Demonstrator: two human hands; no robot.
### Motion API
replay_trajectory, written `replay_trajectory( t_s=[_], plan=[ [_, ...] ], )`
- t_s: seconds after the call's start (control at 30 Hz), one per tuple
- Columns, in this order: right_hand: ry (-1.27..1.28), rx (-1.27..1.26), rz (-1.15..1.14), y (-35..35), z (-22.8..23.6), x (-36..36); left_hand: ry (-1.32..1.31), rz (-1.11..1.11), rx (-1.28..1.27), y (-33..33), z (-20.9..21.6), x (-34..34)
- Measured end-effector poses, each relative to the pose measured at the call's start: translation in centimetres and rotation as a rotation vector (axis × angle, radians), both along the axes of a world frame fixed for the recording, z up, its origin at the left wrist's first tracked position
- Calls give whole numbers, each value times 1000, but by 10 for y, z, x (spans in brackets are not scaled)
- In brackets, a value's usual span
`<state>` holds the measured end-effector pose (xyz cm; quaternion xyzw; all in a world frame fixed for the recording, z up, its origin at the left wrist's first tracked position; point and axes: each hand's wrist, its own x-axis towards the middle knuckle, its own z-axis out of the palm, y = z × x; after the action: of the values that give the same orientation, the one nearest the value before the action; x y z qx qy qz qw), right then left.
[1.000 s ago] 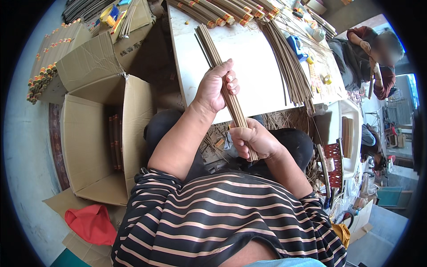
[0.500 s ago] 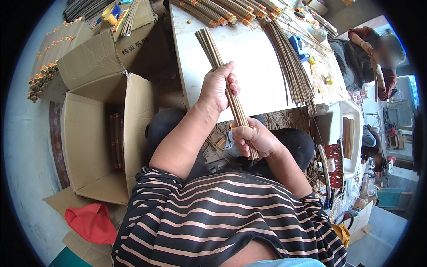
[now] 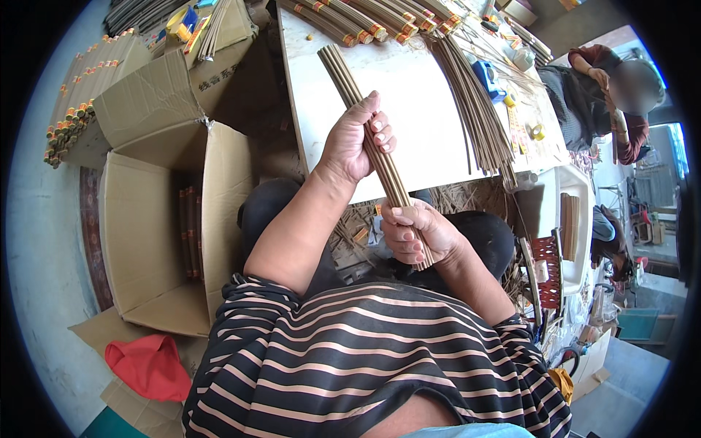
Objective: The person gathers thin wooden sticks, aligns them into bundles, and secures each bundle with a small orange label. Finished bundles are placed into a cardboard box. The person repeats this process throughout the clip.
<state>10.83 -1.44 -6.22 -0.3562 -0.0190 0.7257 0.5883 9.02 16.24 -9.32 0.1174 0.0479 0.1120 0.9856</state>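
A bundle of thin brown incense sticks (image 3: 342,73) slants from upper left to lower right in front of me, its far part over the white table. My left hand (image 3: 358,139) is closed round its middle, thumb lying along the top. Nearer to me, my right hand (image 3: 418,230) wraps the lower part, and the near ends of the sticks poke out just below those fingers. More loose incense sticks (image 3: 475,109) lie in a long pile on the table, to the right of the held bundle.
The white table (image 3: 314,109) carries wrapped incense bundles (image 3: 350,22) at its far edge and a blue tape dispenser (image 3: 488,80) at right. An open cardboard box (image 3: 146,241) with several bundles stands left. A red cloth (image 3: 148,366) lies near it. Another person (image 3: 584,102) sits at far right.
The fingers of my right hand have shifted on the lower part of the bundle, whose near end moved slightly right. My left hand keeps its hold.
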Motion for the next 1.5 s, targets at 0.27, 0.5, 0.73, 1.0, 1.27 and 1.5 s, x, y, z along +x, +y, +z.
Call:
replay_trajectory(
  t_s=[0.27,0.5,0.73,1.0,1.27,1.5],
  plan=[
    [-510,-222,21,10,3,-12,255,42,159,-2,7,-1],
    [-235,-119,42,5,-1,-5,174,39,78,2,-1,0],
    [-690,-274,81,13,-6,-11,475,154,226,-5,12,-3],
    [-506,-177,77,7,-2,-4,104,28,80,4,-3,-1],
    [-872,-298,101,9,-8,-3,261,100,122,-9,-3,-1],
    [-897,-299,99,20,6,2,212,7,97,-22,-1,-3]
  ],
)
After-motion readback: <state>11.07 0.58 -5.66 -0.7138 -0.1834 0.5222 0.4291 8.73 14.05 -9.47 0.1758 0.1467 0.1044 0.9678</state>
